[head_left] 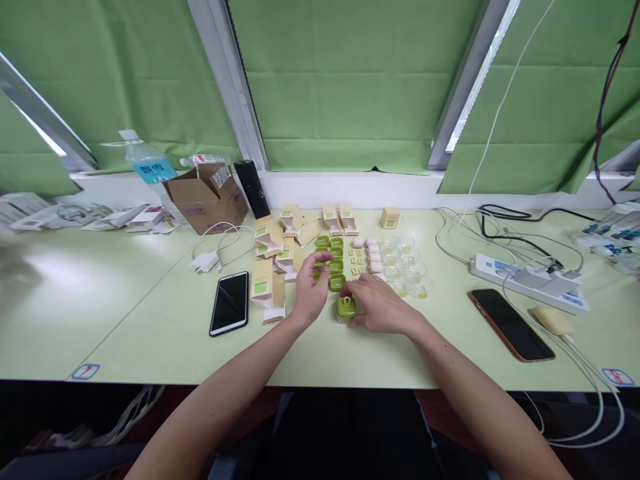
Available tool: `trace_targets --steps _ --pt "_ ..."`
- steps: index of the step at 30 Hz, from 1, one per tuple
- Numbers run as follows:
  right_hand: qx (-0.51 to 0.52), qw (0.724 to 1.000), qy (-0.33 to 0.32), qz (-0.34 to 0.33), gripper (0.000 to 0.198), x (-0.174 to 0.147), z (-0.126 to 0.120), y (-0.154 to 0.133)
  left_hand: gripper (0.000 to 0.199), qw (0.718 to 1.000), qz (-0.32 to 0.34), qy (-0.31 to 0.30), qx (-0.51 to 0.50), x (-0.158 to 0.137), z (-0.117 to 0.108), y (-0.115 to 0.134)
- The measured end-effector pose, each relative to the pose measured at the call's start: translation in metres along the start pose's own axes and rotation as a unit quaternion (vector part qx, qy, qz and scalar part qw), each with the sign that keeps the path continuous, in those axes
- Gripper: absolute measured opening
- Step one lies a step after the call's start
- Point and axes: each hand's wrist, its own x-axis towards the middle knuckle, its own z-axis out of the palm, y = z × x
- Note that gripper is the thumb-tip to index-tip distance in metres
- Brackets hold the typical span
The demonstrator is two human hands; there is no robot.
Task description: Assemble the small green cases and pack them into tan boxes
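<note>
A small clear container with a green lid and a yellow loop on top (347, 308) stands on the table in front of me. My right hand (379, 304) is closed around its right side, thumb near and fingers at the back. To its left my left hand (311, 288) is raised with thumb and fingers curved apart, seemingly holding nothing. Just beyond the left hand's fingertips are two rows of green square lids (337, 265), partly hidden by that hand. Small yellow loop pieces (357, 262), pale pink blocks (374, 257) and clear cups (414, 270) lie in columns to the right.
Opened cream cartons (269, 237) lie left of the lids; one closed carton (390, 217) stands at the back. Phones lie at left (230, 303) and right (511, 325). A power strip (527, 283) with cables is at right. A cardboard box (207, 199) and black bottle (251, 189) stand behind.
</note>
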Motion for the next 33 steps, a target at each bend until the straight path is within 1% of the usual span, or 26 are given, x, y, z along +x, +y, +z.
trace_targets --steps 2,4,6,7,8,9,10,11,12,14,15,17,20,22,27,33 --pt "0.014 1.0 -0.011 -0.004 0.051 -0.003 -0.003 0.002 0.017 1.0 0.0 -0.004 0.004 0.0 0.001 -0.001" --pt "0.05 0.999 -0.012 -0.017 0.059 -0.006 -0.009 0.008 0.017 1.0 0.002 -0.004 0.01 0.0 0.001 -0.002" --pt "0.105 0.994 0.021 -0.026 0.059 -0.006 -0.016 0.019 0.017 1.0 0.005 -0.004 0.017 0.0 0.0 -0.003" --pt "0.131 0.99 0.053 -0.018 0.052 -0.004 -0.019 0.026 0.018 1.0 0.007 -0.005 0.021 0.0 0.0 -0.003" --pt "0.149 0.984 0.093 0.002 0.04 0.001 -0.023 0.034 0.018 1.0 0.008 -0.006 0.024 0.0 0.0 -0.003" --pt "0.153 0.979 0.134 0.03 0.026 0.007 -0.026 0.042 0.019 1.0 0.008 -0.006 0.025 0.0 0.0 -0.003" --pt "0.141 0.973 0.172 0.056 0.019 0.016 -0.029 0.05 0.019 1.0 0.009 -0.005 0.026 0.0 0.0 -0.002" --pt "0.116 0.97 0.197 0.076 0.017 0.026 -0.032 0.059 0.018 1.0 0.009 -0.004 0.026 0.0 0.0 -0.002" --pt "0.087 0.969 0.21 0.093 0.02 0.038 -0.034 0.067 0.018 1.0 0.009 -0.003 0.026 0.0 0.0 -0.002" --pt "0.029 0.972 0.194 0.126 0.027 0.063 -0.039 0.08 0.018 1.0 0.01 -0.002 0.029 0.0 -0.001 -0.002" --pt "0.007 0.974 0.176 0.14 0.032 0.075 -0.041 0.086 0.017 0.999 0.01 -0.001 0.032 0.0 -0.002 -0.002" --pt "-0.025 0.98 0.117 0.162 0.036 0.097 -0.044 0.093 0.018 0.999 0.008 0.003 0.04 0.001 -0.003 -0.003" --pt "-0.029 0.98 0.084 0.177 0.035 0.123 -0.043 0.098 0.018 0.999 0.005 0.009 0.05 0.004 -0.005 -0.005" --pt "-0.029 0.98 0.067 0.186 0.041 0.136 -0.04 0.099 0.018 0.999 0.003 0.012 0.052 0.005 -0.006 -0.006" --pt "-0.034 0.978 0.048 0.202 0.054 0.156 -0.03 0.101 0.018 0.998 -0.006 0.022 0.054 0.007 -0.007 -0.007" --pt "-0.031 0.977 0.056 0.203 0.051 0.16 -0.021 0.107 0.017 0.999 -0.007 0.015 0.049 0.006 -0.007 -0.008"
